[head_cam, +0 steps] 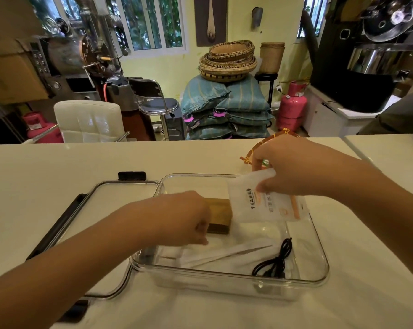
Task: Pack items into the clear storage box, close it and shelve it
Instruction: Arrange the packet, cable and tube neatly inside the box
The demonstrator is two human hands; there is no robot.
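The clear storage box [319, 252] stands open on the white counter in front of me. Inside it lie a coiled black cable [278, 261], a long wrapped utensil [227, 256] and a brown wooden block [221, 216]. My left hand [189, 218] reaches over the box's left wall, its fingers curled on the near end of the wooden block. My right hand [288, 170] pinches a white printed packet [265, 200] by its top corner and holds it over the box's far right part. The box's clear lid [110, 200] with black latches lies flat to the left.
An orange woven ring [253, 150] lies on the counter behind my right hand, partly hidden. Beyond the counter's far edge are a white chair [88, 121], stacked sacks with baskets [227, 103], pink gas cylinders [292, 105] and roasting machines.
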